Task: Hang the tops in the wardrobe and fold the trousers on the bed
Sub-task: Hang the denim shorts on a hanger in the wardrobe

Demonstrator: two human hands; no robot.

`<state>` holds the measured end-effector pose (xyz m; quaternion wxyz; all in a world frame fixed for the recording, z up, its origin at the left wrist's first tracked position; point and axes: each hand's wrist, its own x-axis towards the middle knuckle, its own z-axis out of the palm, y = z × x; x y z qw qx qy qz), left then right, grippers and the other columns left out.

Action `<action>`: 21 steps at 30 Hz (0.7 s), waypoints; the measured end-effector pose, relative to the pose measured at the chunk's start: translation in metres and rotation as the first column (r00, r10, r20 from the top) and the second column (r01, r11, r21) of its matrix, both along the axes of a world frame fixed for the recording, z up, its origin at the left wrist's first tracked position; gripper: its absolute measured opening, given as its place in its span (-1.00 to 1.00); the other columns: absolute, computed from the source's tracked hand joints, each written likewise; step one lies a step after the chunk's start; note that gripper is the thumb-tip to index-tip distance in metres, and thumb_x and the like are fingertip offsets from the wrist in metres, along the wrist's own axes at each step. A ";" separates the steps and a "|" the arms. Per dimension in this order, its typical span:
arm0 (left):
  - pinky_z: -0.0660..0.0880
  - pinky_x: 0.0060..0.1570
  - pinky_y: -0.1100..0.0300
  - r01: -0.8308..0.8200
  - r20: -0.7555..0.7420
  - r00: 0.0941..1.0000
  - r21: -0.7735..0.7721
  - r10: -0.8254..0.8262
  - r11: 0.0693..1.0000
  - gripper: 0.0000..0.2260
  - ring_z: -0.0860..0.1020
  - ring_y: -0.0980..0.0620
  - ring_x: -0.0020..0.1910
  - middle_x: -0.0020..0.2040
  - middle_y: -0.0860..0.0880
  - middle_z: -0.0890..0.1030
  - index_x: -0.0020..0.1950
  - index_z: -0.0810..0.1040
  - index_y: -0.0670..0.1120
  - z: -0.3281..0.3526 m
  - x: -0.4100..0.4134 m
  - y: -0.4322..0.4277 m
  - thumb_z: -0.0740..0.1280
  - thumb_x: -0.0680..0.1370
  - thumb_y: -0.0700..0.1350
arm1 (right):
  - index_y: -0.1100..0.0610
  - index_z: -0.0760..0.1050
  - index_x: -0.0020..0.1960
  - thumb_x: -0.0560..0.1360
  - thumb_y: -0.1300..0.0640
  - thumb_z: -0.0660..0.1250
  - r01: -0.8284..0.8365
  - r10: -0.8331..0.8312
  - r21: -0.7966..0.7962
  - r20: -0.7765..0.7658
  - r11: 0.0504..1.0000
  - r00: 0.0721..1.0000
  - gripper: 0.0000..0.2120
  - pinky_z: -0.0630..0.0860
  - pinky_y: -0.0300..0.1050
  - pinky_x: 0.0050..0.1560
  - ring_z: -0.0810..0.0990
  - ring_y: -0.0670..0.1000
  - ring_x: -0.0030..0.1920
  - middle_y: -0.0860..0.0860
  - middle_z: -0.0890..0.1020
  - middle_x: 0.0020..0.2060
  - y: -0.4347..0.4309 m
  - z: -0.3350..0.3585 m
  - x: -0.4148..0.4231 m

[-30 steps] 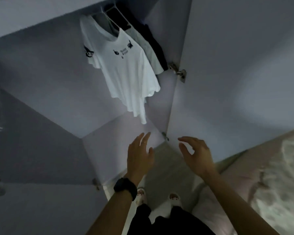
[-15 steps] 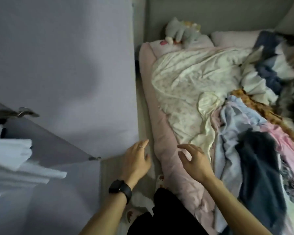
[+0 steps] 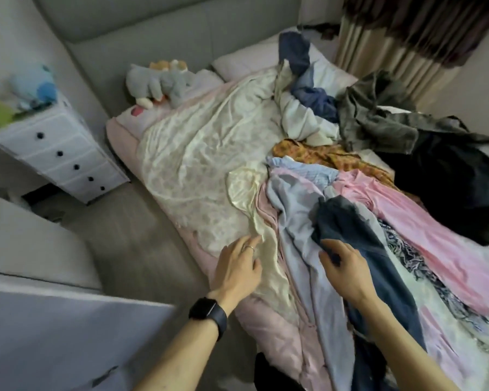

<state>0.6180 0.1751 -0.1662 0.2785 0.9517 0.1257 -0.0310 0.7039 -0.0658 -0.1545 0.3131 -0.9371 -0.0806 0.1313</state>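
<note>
Two empty hands reach over a bed's near left edge toward a heap of unsorted clothes.

The left hand (image 3: 237, 268), a watch (image 3: 208, 313) on its wrist, is spread with relaxed fingers just above the cream sheet (image 3: 203, 165) by the left edge of the bed (image 3: 266, 331). The right hand (image 3: 343, 268) hangs with fingers loosely curled over a dark blue garment (image 3: 350, 224), gripping nothing that can be made out, seemingly poised to choose the next piece. That garment looks heavy and denim-like, perhaps trousers. It lies crumpled along the near edge, over a pale blue-grey garment (image 3: 292, 221) and beside a long pink garment (image 3: 412, 224). More clothes, mustard, olive and black, are heaped toward the right edge, none folded. Plush toys (image 3: 158, 83) sit at the far left corner.
</note>
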 end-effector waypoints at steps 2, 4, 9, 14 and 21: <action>0.33 0.42 0.08 0.070 -0.030 0.997 0.031 -0.069 0.997 -0.52 0.40 0.04 0.40 0.43 0.06 0.44 0.51 0.39 0.02 -0.008 0.045 -0.010 0.26 0.57 -0.10 | 0.01 0.55 0.30 0.56 0.06 0.37 0.074 -0.074 -0.016 -0.023 0.997 0.997 -0.69 0.44 -0.10 0.10 0.59 0.10 0.16 0.00 0.64 0.17 -0.017 -0.008 0.042; 0.29 0.43 0.10 0.106 -0.050 0.993 0.036 -0.105 0.994 -0.52 0.37 0.02 0.43 0.49 0.03 0.40 0.53 0.37 0.01 -0.024 0.086 -0.016 0.23 0.59 -0.10 | 0.05 0.51 0.34 0.56 0.03 0.38 0.116 -0.118 -0.056 -0.040 0.992 0.992 -0.63 0.46 -0.07 0.11 0.61 0.10 0.18 0.04 0.63 0.20 -0.031 -0.021 0.082; 0.19 0.48 0.11 0.200 -0.179 0.966 0.062 -0.186 0.978 -0.48 0.25 -0.03 0.52 0.60 -0.04 0.20 0.58 0.27 0.05 -0.094 0.169 -0.033 0.21 0.61 -0.03 | 0.08 0.37 0.48 0.54 0.03 0.41 0.200 -0.213 -0.122 -0.105 0.972 0.971 -0.45 0.48 -0.04 0.14 0.64 0.10 0.04 0.12 0.46 0.37 -0.053 -0.062 0.170; 0.08 0.54 -0.07 0.346 -0.445 0.854 0.102 -0.268 0.933 -0.43 0.04 -0.04 0.60 0.65 0.01 0.01 0.63 0.11 0.12 -0.192 0.208 -0.061 0.19 0.63 0.07 | -0.03 0.22 0.58 0.58 -0.07 0.36 0.081 -0.129 -0.272 -0.163 0.959 0.978 -0.38 0.46 0.03 0.20 0.54 0.19 0.27 0.11 0.37 0.49 -0.067 -0.131 0.238; 0.08 0.53 -0.10 0.357 -0.549 0.790 0.053 -0.271 0.933 -0.42 0.07 -0.03 0.60 0.63 0.01 0.11 0.63 0.12 0.08 -0.217 0.203 -0.069 0.20 0.64 0.08 | 0.15 0.47 -0.06 0.59 0.10 0.33 0.101 -0.116 -0.148 -0.096 0.984 0.989 -0.87 0.30 -0.03 -0.23 0.57 0.25 -0.12 0.17 0.64 -0.17 -0.067 -0.165 0.229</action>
